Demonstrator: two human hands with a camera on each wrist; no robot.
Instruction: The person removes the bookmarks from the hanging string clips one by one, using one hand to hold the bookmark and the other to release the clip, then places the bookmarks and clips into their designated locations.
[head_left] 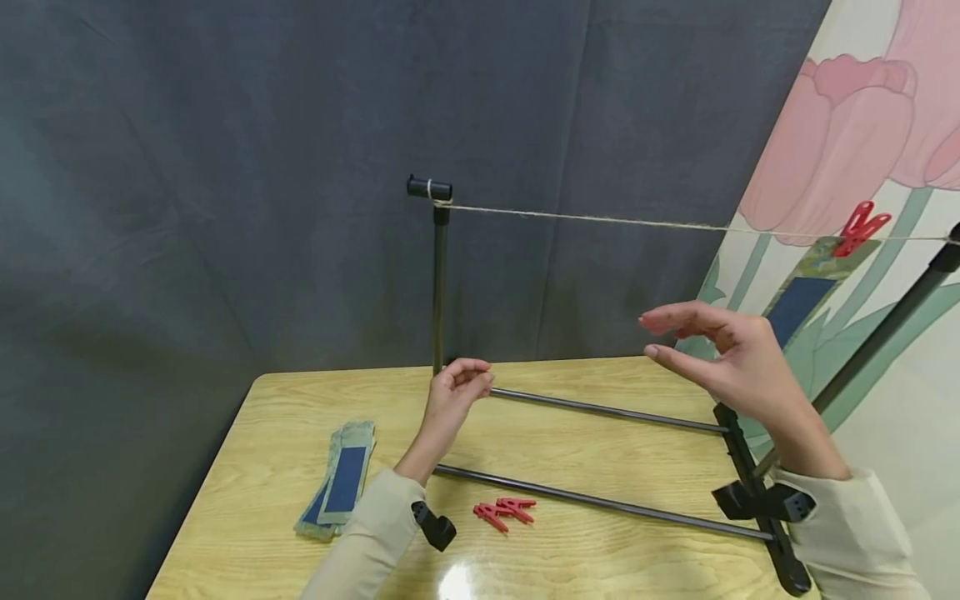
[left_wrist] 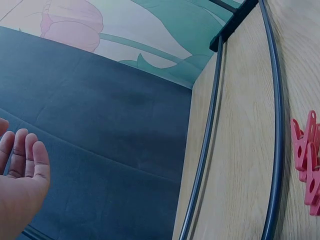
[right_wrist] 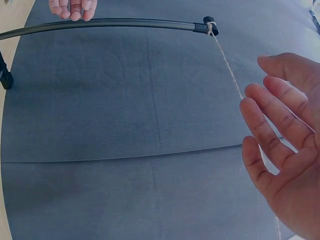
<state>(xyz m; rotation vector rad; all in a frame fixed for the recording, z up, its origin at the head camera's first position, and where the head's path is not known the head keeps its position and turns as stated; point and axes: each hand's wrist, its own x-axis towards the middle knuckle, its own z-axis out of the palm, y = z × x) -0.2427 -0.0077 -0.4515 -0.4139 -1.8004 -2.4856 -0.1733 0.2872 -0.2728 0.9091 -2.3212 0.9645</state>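
My right hand (head_left: pixel 731 354) is raised below the string (head_left: pixel 600 218), thumb and fingers apart with nothing between them. Its loosely bent fingers (right_wrist: pixel 272 127) also show in the right wrist view. My left hand (head_left: pixel 457 392) hovers by the left post (head_left: pixel 439 292), fingers relaxed and holding nothing. On the string's right part, a red clothespin (head_left: pixel 858 229) grips a hanging green-and-blue cloth strip (head_left: pixel 802 300). Red clothespins (head_left: pixel 504 512) lie on the table in front of the frame. To the left, overlapping green-and-blue cloth strips (head_left: pixel 347 479) lie on the table.
The black frame has two long floor bars (head_left: pixel 600 500), a right foot (head_left: pixel 757 500) and a slanting right post (head_left: pixel 877 333). It stands on a wooden table (head_left: pixel 247 500). A dark curtain (head_left: pixel 300 208) hangs behind, beside a tulip-painted wall (head_left: pixel 847 125).
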